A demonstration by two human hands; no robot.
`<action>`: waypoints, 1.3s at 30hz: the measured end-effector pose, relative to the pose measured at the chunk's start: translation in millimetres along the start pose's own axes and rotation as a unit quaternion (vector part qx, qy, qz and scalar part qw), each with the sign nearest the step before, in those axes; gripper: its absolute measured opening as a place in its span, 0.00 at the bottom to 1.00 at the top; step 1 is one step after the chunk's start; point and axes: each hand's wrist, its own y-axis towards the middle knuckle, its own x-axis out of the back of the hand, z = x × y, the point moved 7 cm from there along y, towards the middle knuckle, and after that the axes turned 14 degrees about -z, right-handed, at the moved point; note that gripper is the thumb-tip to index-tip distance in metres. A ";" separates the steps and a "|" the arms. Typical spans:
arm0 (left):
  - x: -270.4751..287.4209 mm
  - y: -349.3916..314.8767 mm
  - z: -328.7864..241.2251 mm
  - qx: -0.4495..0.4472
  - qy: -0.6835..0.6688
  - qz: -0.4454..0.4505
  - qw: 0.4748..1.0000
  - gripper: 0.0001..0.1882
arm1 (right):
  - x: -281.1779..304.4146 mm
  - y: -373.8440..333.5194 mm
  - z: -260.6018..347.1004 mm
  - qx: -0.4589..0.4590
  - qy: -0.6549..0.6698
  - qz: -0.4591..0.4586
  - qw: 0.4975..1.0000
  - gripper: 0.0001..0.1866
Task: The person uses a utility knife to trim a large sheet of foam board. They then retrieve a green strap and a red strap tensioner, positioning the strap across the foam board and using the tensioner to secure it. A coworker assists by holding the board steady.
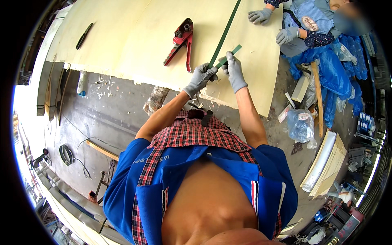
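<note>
A green strapping band (225,36) runs from the far edge of a pale plywood sheet (130,36) toward me, and its loose end sticks up to the right. My left hand (200,78), in a grey glove, is closed on the band near the sheet's front edge. Just right of it, my right hand (234,72), gloved too, pinches the band close to its free end. A red strapping tool (181,43) with two handles lies on the plywood left of my hands. Farther left rests a black, slim tool (84,36), perhaps a cutter or marker.
At the far right a co-worker's gloved hands (287,36) rest by the sheet's edge. Blue plastic sheeting (326,69), a clear plastic bag (301,124) and a wooden strip (317,96) lie beyond the right edge. A coil of black strap (65,155) sits on the floor at left.
</note>
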 end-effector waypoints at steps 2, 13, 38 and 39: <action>3.6 -3.5 -5.7 0.009 0.005 0.002 1.000 0.16 | 5.8 1.4 9.2 0.003 -0.017 0.001 1.000 0.21; 9.1 -4.3 1.2 0.032 0.018 0.100 0.994 0.17 | -7.1 18.0 19.3 -0.029 0.114 -0.005 0.993 0.19; 12.7 53.2 166.5 0.095 -0.195 0.022 0.976 0.20 | -211.7 -27.7 5.1 0.239 -0.464 -0.083 0.849 0.65; 7.7 50.2 162.9 0.030 -0.082 0.019 0.996 0.21 | -207.3 -22.2 4.7 0.237 -0.459 -0.111 0.849 0.64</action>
